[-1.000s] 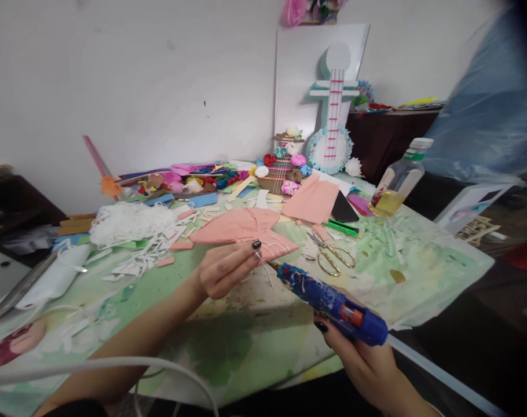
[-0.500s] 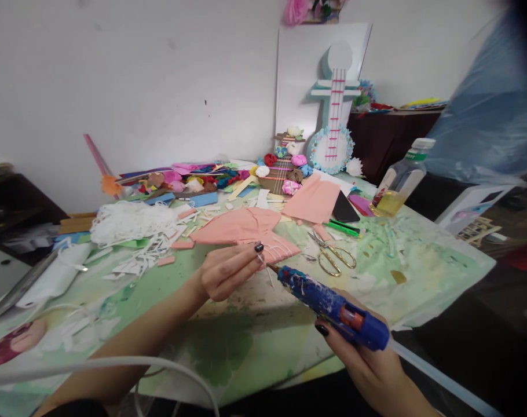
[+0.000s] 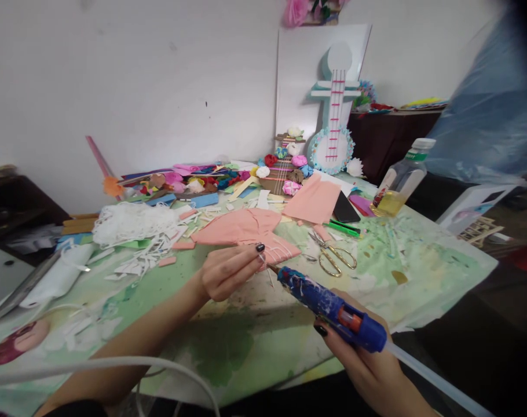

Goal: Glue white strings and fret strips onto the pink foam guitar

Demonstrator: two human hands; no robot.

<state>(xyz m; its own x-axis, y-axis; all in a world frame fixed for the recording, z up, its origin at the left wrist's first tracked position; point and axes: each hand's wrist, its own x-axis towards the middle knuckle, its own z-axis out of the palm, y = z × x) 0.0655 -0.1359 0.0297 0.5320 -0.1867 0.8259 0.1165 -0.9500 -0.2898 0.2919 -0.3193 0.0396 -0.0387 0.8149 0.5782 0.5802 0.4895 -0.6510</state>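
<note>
The tabletop (image 3: pixel 220 333) lies under both hands, with lots of scraps past the left fingers, so a loose bit could stick to wet glue by mistake. Far to the right of the right fingers is a big blue plastic bag (image 3: pixel 485 110); I can't tell what is in it.

The pink paper shape (image 3: pixel 235 224) lies on the tabletop, just past the left fingers. If the left hand (image 3: pixel 227 273) bumps it, it could slide and the white lines on its pointy end could go crooked.

The blue glue gun (image 3: pixel 328 307) is in the right hand (image 3: pixel 370 362), with its fingers wrapped around it. It holds a long glue stick (image 3: pixel 437 379) that pokes out the back. Its tip is very near the left fingers and may be hot, so one slip could burn them. Too much squeezing could make a messy blob.

Past the right fingers, farther right, is a bottle (image 3: pixel 400 182) with its cap on and some yellow liquid low inside. A knock could tip it.

The left fingers are pinched together, it seems on a thin white string (image 3: pixel 271 278) hanging beside them. It could slip out or stick to skin.
</note>
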